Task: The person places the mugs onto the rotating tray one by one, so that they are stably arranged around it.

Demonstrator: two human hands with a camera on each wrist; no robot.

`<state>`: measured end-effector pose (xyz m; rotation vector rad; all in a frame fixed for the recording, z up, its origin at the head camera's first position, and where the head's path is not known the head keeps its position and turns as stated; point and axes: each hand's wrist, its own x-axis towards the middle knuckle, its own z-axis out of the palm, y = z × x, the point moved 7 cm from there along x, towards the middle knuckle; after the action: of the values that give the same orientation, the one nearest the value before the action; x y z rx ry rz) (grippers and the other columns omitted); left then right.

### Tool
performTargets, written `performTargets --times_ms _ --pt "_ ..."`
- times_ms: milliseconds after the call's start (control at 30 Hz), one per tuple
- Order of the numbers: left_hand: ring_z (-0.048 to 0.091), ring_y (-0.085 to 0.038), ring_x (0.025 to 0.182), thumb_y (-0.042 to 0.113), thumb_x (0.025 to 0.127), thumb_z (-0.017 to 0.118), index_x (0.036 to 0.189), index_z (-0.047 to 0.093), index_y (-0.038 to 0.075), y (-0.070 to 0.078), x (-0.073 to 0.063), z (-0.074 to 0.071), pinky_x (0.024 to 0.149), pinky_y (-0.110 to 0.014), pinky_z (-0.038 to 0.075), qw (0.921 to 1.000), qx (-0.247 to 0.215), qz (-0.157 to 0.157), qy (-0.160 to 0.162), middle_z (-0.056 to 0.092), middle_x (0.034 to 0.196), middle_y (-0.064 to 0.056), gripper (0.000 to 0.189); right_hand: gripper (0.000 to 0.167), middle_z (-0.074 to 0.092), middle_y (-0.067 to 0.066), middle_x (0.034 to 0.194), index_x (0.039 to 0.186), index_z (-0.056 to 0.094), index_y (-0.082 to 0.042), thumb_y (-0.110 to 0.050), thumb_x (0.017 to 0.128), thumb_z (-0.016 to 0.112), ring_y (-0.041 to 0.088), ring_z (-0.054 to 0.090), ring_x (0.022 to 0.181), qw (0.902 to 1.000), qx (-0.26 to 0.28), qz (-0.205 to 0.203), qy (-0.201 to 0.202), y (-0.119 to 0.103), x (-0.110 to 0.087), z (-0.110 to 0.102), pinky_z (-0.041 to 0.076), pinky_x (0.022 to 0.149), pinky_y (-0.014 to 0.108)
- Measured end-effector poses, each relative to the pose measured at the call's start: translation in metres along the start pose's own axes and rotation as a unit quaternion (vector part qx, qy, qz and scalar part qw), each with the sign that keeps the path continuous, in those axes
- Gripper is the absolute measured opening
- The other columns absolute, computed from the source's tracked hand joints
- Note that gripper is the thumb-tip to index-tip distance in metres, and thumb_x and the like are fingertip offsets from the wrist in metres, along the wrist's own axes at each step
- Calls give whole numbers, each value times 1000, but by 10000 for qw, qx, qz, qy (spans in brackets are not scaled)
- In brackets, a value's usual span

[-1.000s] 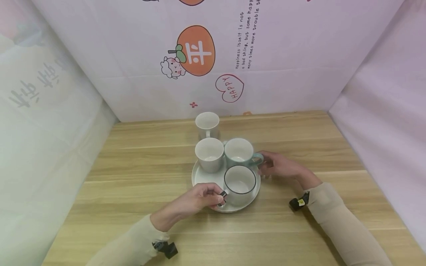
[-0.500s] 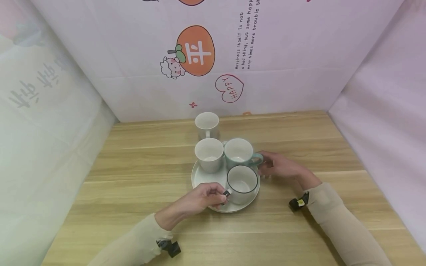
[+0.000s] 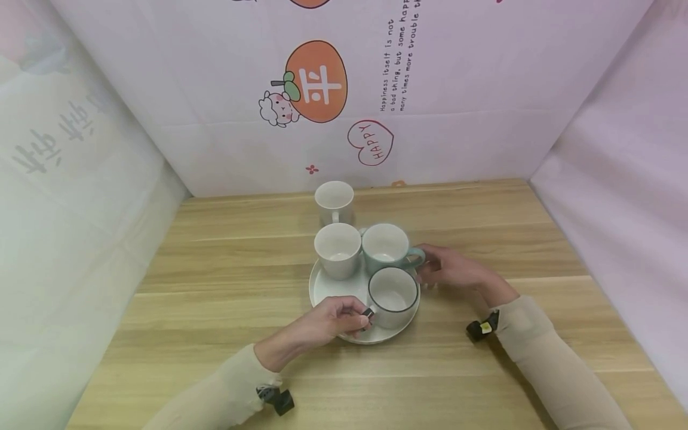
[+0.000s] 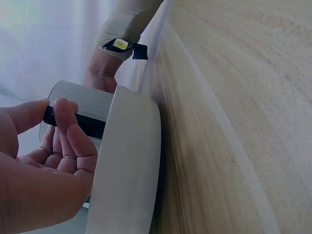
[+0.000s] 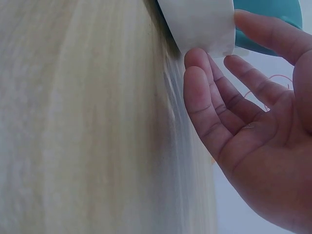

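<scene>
My left hand (image 3: 335,319) pinches the dark handle of a white mug with a dark rim (image 3: 393,292). This mug stands upright on the right front part of a round white plate (image 3: 335,291) with a raised edge. Thumb and finger meet round the handle (image 4: 90,125) in the left wrist view. My right hand (image 3: 448,267) is at the plate's right side, its loosely spread fingers touching the plate's outer wall (image 5: 202,24) and thumb at the rim. A teal mug (image 3: 384,243) with a white inside stands there, handle beside that hand. A plain white mug (image 3: 338,249) occupies the plate's back left.
Behind the plate, another white mug (image 3: 334,200) stands on the wooden table (image 3: 215,280), handle towards me. A printed white cloth (image 3: 457,143) rises at the table's back edge, and white cloth hangs along both sides.
The dark-rimmed mug has slid a little to the right on the plate, closer to the teal mug, and my left hand has gone with it. My right hand has stayed in place.
</scene>
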<state>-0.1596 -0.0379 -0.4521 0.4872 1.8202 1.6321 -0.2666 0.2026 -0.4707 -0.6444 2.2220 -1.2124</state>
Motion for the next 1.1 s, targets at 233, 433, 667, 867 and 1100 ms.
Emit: performTargets --times_ms 233,433,667,867,1100 --pt "62 -9 81 13 98 62 111 64 -8 2 0 -1 75 -22 57 9999 101 -94 -47 66 103 -30 25 43 68 12 108 133 51 -20 -17 94 69 30 68 90 10000 47 -65 -33 0 0 0 59 72 43" --pt "66 -7 87 11 98 60 120 65 -3 8 -6 -6 82 -23 58 9977 627 19 -250 69 114 -27 27 41 68 12 106 131 51 -19 -18 94 70 31 68 89 9999 86 -127 -46 -1 1 0 59 71 44" --pt "65 -2 82 11 91 71 111 72 -1 9 -9 -18 72 -16 52 9907 1343 168 135 74 102 -18 23 43 67 12 106 132 51 -20 -18 93 70 31 68 89 9999 20 -97 -51 -1 1 0 59 71 44" --pt "64 -1 79 12 89 74 104 74 3 13 -9 -18 69 -16 50 9832 1750 252 453 76 96 -9 18 45 66 11 107 133 50 -22 -18 93 70 30 68 89 10000 -48 -18 -43 -2 0 0 58 71 44" --pt "62 1 76 13 88 76 102 75 5 15 -7 -10 69 -15 50 9821 1806 294 453 76 95 -8 16 47 65 11 110 136 49 -22 -15 94 69 30 68 91 10000 3 -17 -67 -1 0 0 59 72 44"
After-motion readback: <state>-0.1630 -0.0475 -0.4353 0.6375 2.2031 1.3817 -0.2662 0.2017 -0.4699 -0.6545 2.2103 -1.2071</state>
